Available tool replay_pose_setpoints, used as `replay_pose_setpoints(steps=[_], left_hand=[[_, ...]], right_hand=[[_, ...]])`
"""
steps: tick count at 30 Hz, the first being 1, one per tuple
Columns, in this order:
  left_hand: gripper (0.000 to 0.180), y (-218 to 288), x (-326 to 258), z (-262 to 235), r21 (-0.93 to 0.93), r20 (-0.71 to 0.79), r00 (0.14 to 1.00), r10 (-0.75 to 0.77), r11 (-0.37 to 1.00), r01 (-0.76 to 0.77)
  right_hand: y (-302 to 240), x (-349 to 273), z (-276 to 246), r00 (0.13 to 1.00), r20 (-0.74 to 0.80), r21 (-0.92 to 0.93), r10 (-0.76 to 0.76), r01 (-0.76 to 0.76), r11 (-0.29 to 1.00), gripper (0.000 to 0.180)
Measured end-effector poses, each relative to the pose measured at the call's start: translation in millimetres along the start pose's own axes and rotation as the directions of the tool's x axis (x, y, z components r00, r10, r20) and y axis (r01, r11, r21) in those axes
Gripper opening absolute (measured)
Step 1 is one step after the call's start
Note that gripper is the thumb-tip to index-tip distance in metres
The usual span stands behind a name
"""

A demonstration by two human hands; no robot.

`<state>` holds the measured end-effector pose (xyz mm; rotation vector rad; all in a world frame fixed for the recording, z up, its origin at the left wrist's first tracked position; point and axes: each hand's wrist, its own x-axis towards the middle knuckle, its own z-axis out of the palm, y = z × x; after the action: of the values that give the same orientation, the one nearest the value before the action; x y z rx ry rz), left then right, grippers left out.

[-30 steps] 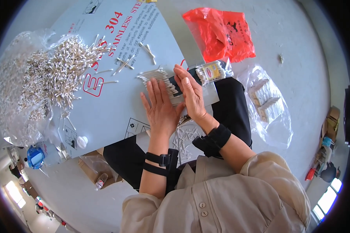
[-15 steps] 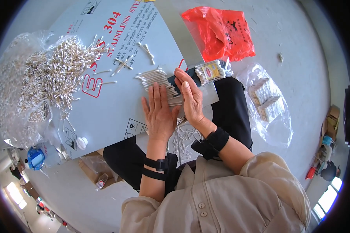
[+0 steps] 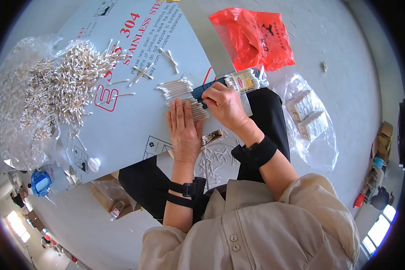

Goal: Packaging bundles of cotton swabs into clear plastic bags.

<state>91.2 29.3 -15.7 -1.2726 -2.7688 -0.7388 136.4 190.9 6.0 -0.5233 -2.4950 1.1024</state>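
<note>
My left hand lies with its fingers stretched out on the near end of a row of cotton swabs, set side by side on the metal sheet. My right hand is curled closed at the swabs' right ends, and its fingertips hide whatever they pinch. Beneath and beside it runs a dark strip. At the strip's far right sits a flat pack of swabs with a yellow label. A few loose swabs lie crossed beyond the row.
A large heap of swabs spills from a clear bag on the left. Near the left edge are a white cap and a blue device. A red bag and a clear bag of packs lie right. Fallen swabs sit below my hands.
My right hand has gone from upright, extended fingers to a curled grip. The swabs near my left fingers are gathered more closely, with a gap between them and the farther ones.
</note>
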Motion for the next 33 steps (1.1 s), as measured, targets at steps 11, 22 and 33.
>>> replay_pose_setpoints(steps=[11, 22, 33], left_hand=[[0.053, 0, 0, 0, -0.051, -0.026, 0.999, 0.021, 0.998, -0.022], [0.051, -1, -1, 1, -0.094, -0.041, 0.999, 0.008, 0.996, -0.012], [0.043, -3, -2, 1, -0.097, -0.054, 0.999, 0.007, 0.995, -0.012]], right_hand=[[2, 16, 7, 0.994, 0.092, -0.189, -0.055, 0.071, 0.979, 0.004], [3, 20, -2, 0.976, 0.212, -0.122, -0.039, 0.066, 0.99, 0.006], [1, 32, -4, 0.929, 0.355, -0.218, -0.103, 0.189, 0.957, 0.009]])
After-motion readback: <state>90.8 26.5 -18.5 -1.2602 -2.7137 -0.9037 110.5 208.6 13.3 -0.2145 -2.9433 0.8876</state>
